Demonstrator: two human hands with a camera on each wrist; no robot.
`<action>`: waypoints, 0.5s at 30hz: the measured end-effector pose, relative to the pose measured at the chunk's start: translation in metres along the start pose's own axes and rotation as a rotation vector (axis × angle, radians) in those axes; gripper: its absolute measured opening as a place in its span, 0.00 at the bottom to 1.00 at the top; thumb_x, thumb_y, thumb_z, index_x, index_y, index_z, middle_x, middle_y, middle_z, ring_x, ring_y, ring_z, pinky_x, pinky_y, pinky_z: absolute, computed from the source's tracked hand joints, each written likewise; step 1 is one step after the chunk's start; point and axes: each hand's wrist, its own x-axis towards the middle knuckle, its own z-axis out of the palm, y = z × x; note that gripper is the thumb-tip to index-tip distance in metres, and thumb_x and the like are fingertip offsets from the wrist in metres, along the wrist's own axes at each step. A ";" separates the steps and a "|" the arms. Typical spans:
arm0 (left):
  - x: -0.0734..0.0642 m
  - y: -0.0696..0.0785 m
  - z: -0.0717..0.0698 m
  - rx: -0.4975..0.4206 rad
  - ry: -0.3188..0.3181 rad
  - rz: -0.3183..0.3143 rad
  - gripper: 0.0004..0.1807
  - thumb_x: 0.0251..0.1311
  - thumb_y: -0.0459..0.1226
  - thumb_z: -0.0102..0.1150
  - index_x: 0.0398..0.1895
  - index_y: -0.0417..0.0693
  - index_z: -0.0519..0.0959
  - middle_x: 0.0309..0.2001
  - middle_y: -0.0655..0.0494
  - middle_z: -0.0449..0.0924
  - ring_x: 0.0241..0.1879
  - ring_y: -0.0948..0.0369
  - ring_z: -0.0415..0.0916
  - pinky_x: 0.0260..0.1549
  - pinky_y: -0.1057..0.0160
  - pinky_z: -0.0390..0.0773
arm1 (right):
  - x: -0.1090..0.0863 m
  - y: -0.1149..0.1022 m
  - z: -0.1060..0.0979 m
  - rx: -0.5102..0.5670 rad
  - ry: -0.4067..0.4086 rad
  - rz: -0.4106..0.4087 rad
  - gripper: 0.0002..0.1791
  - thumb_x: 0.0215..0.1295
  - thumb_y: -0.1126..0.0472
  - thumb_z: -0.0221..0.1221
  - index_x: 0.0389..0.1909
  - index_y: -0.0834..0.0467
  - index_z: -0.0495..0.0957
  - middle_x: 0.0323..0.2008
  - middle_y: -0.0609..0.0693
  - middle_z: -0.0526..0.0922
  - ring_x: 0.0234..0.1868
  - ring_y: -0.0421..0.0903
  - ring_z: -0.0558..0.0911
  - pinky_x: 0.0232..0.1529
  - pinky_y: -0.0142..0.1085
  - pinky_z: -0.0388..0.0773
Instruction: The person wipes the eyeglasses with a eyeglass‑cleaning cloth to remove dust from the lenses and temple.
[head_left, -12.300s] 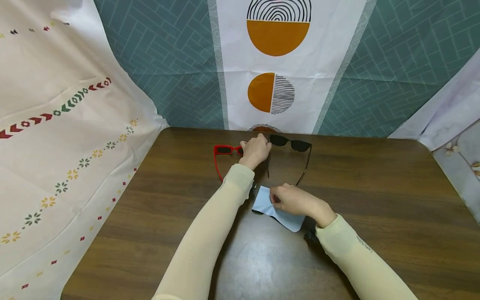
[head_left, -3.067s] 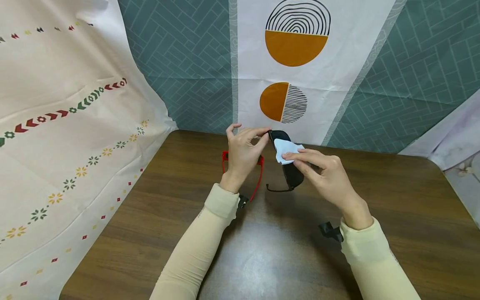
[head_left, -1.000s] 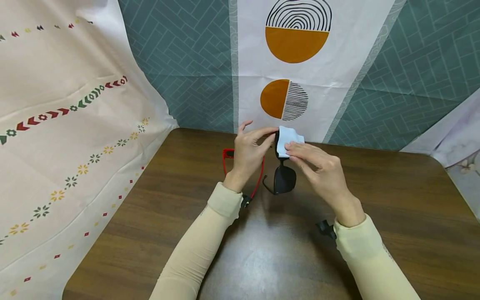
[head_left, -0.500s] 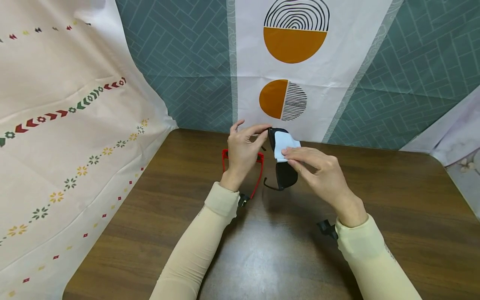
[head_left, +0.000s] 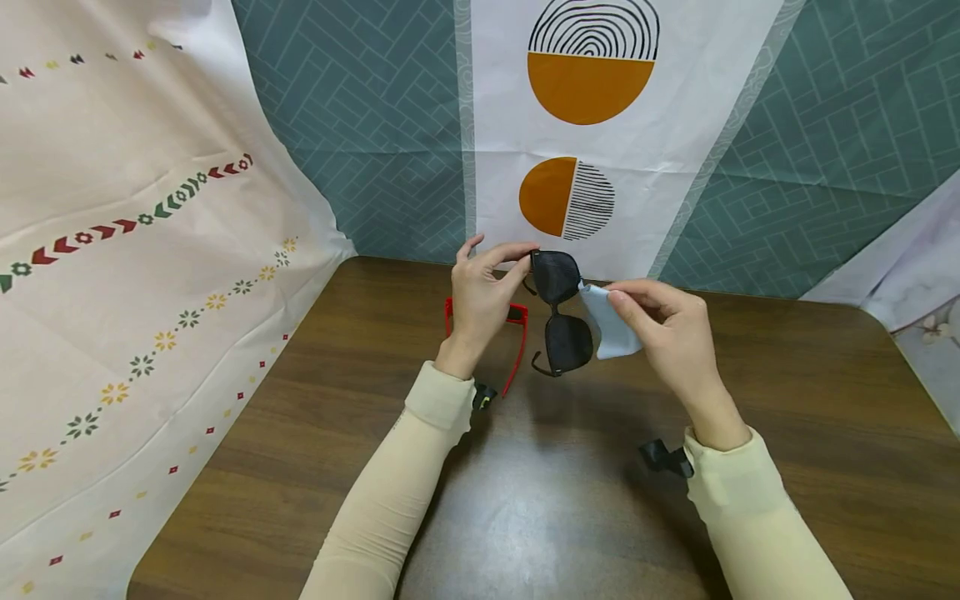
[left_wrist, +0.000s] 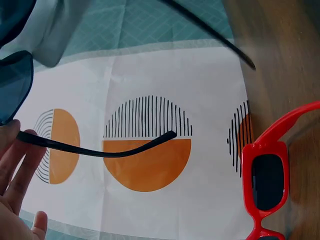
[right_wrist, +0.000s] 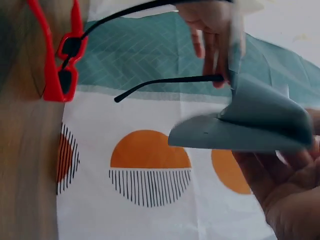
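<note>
Black sunglasses (head_left: 567, 342) hang tilted on end above the table, lenses one over the other and temples unfolded. My left hand (head_left: 480, 302) pinches them at the upper corner by the hinge; in the left wrist view one temple (left_wrist: 110, 154) stretches out from those fingers. Between thumb and fingers, my right hand (head_left: 675, 333) holds a light-blue cleaning cloth (head_left: 613, 327), folded over and dangling just right of the lenses. Red-framed sunglasses (head_left: 517, 350) rest on the table behind my left hand, which partly hides them; the left wrist view shows the red frame (left_wrist: 287, 175) more fully.
The brown wooden table (head_left: 300, 467) reaches back to a wall hung with a teal and white patterned cloth (head_left: 360, 125). A cream embroidered cloth (head_left: 150, 292) drapes along the left side. Black wrist mounts (head_left: 663, 458) stick out below the sleeves.
Half a second ago the cleaning cloth lay over the black sunglasses' lenses; my right hand has drawn it off to the right, baring both lenses. The left hand has barely moved.
</note>
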 end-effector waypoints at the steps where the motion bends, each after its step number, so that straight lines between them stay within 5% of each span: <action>1: 0.000 0.000 0.001 -0.006 -0.004 -0.002 0.08 0.64 0.31 0.71 0.45 0.41 0.90 0.39 0.49 0.91 0.40 0.56 0.88 0.73 0.53 0.59 | 0.002 0.001 -0.003 0.007 0.024 0.055 0.07 0.71 0.66 0.66 0.44 0.65 0.88 0.31 0.40 0.89 0.30 0.36 0.82 0.29 0.27 0.74; 4: 0.000 0.000 0.003 -0.024 -0.028 -0.008 0.08 0.63 0.31 0.71 0.45 0.42 0.90 0.39 0.50 0.91 0.40 0.56 0.88 0.73 0.56 0.58 | 0.006 0.005 -0.014 -0.005 0.087 0.181 0.11 0.72 0.60 0.65 0.46 0.65 0.87 0.26 0.36 0.86 0.28 0.37 0.80 0.28 0.29 0.72; 8: -0.002 0.001 0.008 -0.050 -0.092 -0.008 0.08 0.64 0.30 0.70 0.45 0.42 0.90 0.38 0.51 0.91 0.38 0.58 0.88 0.72 0.60 0.59 | 0.009 0.013 -0.020 -0.017 0.172 0.245 0.14 0.72 0.58 0.65 0.48 0.65 0.86 0.21 0.36 0.84 0.24 0.36 0.73 0.24 0.29 0.67; 15: -0.007 0.007 0.016 -0.082 -0.194 0.038 0.10 0.65 0.28 0.68 0.47 0.43 0.90 0.42 0.54 0.91 0.40 0.62 0.87 0.72 0.60 0.61 | 0.007 0.017 -0.008 -0.017 0.282 0.131 0.11 0.74 0.61 0.64 0.46 0.66 0.86 0.13 0.37 0.75 0.13 0.33 0.59 0.15 0.29 0.54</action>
